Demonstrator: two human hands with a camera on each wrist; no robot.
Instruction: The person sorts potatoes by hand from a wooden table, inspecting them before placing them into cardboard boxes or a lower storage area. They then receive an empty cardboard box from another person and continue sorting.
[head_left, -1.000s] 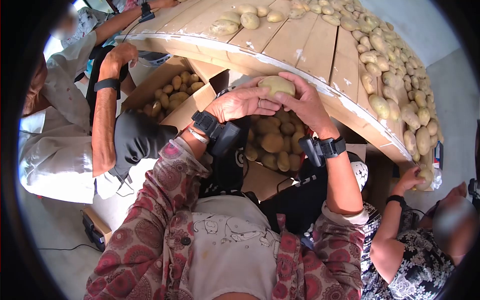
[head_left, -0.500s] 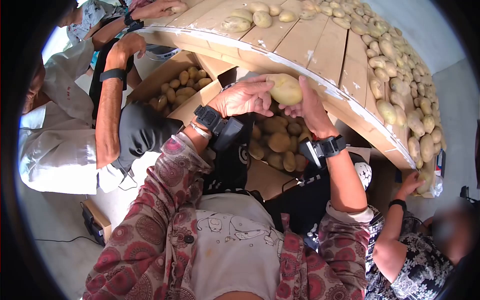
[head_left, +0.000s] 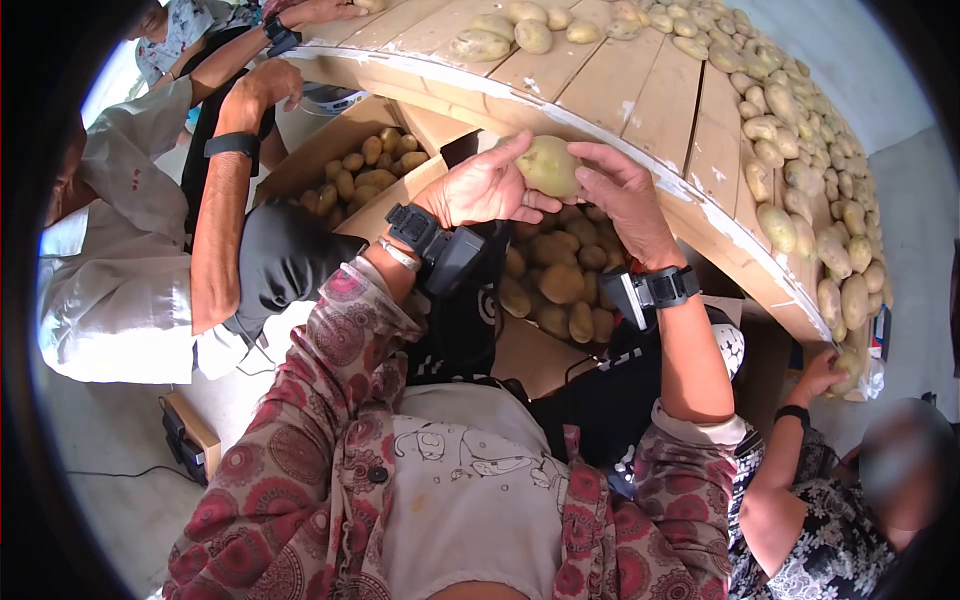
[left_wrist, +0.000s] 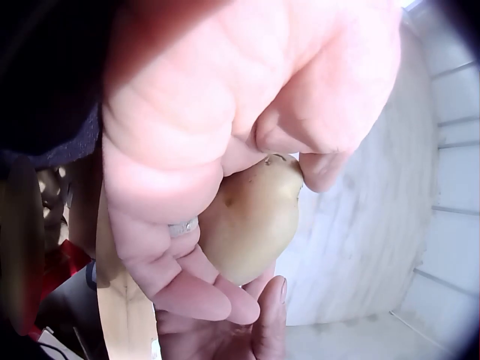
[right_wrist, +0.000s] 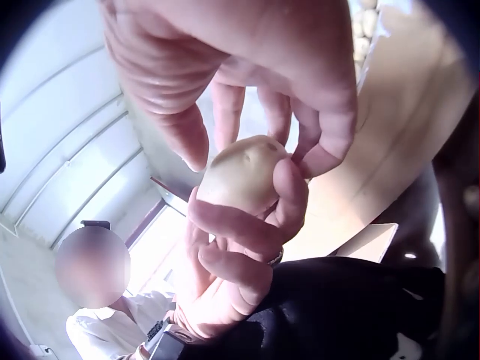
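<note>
Snugly, my left hand (head_left: 485, 188) holds a smooth, pale yellow-green potato (head_left: 547, 168), its ringed finger and the ones beside it curled round the skin, partly closed to the potato's width. My right hand (head_left: 632, 205) is loosely open at the potato's other side, fingers bent about it and the thumb just off its surface (the silver ring (left_wrist: 184, 226) is on my left hand). The potato is in front of me, near the edge of a pale wooden slatted table (head_left: 640, 85) with chipped white paint along its rim. Below my hands, more brown-yellow potatoes (head_left: 562, 283) lie together in a container, and to the left an open brown cardboard box (head_left: 398, 190) has another lot inside. Farther out on the table, a few potatoes lie near the far edge, and a long, dense spread of pale potatoes (head_left: 800, 180) runs down the right side. To my left sits a person in a white shirt (head_left: 120, 310); to my right, a person in black-and-white floral clothing (head_left: 830, 530) reaches one hand to a potato at the table's corner.
</note>
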